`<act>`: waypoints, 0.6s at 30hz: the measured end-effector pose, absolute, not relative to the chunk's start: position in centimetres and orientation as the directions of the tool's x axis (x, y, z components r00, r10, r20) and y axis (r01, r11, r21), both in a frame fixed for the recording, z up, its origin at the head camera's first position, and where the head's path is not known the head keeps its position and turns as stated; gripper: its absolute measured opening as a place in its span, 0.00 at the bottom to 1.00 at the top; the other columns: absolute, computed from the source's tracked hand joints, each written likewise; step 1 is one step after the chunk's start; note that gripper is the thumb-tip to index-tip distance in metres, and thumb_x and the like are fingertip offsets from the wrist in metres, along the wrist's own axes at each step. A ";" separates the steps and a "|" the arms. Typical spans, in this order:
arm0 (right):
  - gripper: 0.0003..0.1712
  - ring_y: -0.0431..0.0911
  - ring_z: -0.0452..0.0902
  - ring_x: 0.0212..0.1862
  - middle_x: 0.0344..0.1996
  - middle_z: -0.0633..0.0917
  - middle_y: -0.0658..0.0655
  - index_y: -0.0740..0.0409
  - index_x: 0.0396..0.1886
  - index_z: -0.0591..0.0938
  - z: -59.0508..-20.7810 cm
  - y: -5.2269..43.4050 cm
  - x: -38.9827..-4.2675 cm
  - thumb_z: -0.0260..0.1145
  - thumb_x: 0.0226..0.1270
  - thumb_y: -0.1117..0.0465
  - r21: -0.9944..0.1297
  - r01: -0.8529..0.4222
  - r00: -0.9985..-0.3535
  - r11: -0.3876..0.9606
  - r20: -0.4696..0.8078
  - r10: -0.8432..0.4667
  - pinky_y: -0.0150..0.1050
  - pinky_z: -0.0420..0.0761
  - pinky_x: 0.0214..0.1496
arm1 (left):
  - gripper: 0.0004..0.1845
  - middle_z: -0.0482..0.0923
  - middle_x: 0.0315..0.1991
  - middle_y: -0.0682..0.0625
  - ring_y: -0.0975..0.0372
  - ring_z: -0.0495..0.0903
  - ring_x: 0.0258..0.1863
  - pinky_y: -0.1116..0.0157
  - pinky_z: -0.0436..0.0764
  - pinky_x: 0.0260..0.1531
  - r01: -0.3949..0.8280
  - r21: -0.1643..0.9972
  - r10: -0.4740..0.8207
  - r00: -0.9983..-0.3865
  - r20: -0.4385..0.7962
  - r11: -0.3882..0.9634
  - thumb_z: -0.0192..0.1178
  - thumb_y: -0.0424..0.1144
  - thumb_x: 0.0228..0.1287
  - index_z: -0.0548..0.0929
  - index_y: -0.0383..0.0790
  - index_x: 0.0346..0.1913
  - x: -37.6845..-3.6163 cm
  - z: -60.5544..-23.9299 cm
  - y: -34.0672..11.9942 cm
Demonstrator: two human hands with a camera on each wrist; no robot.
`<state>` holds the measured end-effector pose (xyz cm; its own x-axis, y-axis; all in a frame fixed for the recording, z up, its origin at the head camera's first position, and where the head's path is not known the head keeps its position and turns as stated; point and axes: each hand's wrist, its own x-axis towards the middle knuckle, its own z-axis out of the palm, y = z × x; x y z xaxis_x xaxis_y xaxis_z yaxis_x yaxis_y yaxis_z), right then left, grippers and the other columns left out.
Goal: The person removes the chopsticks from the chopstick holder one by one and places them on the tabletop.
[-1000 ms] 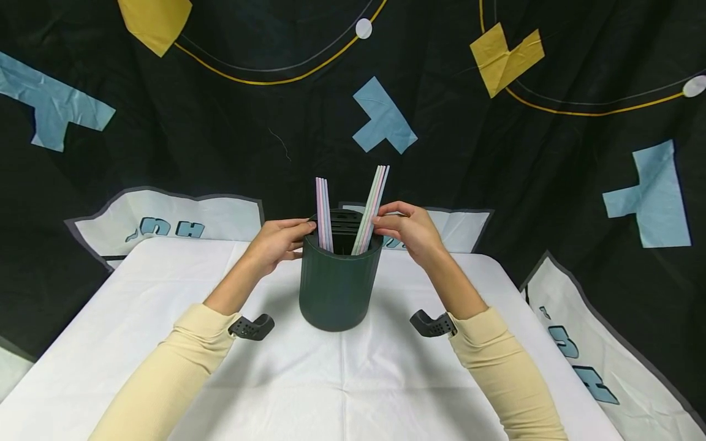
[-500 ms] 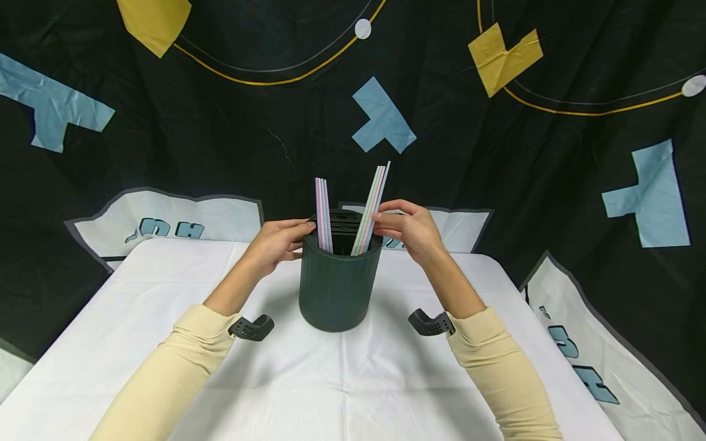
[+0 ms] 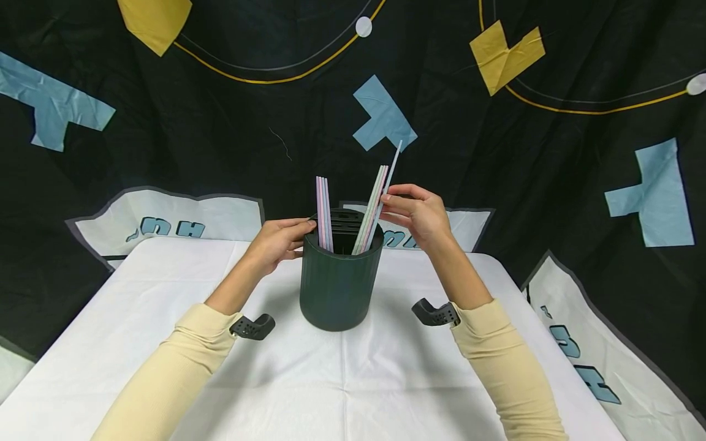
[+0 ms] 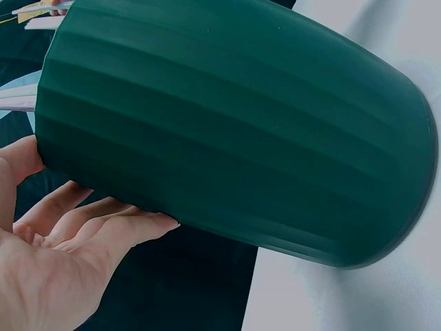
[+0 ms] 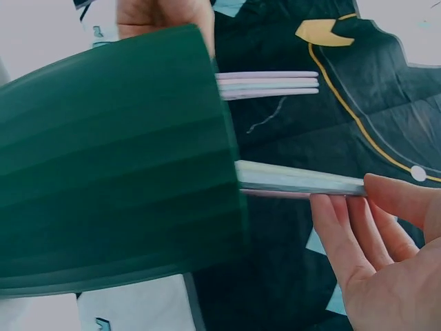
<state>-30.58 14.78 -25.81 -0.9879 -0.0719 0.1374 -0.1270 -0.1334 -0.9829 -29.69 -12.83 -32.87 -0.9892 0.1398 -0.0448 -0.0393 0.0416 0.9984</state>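
A dark green ribbed container point(image 3: 337, 294) stands upright on the white table, with a black slotted insert point(image 3: 347, 222) in its mouth. My left hand point(image 3: 280, 244) holds its left side near the rim, thumb at the rim and fingers along the wall point(image 4: 83, 234). Between thumb and fingertips, my right hand point(image 3: 416, 214) pinches a slim pale blue chopstick-like stick point(image 3: 394, 162), raised above the others and leaning right. Its lower end is hidden inside. Beside it lean more pastel sticks point(image 3: 371, 205); another pastel bundle point(image 3: 323, 211) stands on the left.
The white tablecloth point(image 3: 342, 392) spreads around the container. Behind the table hangs a black cloth point(image 3: 231, 135) with blue and yellow shapes. White lettered panels point(image 3: 171, 214) show along its lower part. Each wrist wears a black strap piece point(image 3: 254, 327).
My right hand has moved up and slightly right, drawing the pale blue stick higher than its bundle. The left hand and the container have stayed in place.
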 end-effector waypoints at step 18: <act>0.11 0.45 0.90 0.37 0.37 0.91 0.53 0.58 0.45 0.87 -20.5 18.5 -30.5 0.74 0.64 0.64 -0.940 -0.187 -0.982 -0.285 0.185 0.036 0.37 0.88 0.46 | 0.25 0.78 0.65 0.39 0.47 0.80 0.63 0.50 0.81 0.59 -0.038 0.999 0.133 -0.990 -0.043 0.037 0.61 0.44 0.73 0.77 0.35 0.68 -29.8 -33.1 -12.9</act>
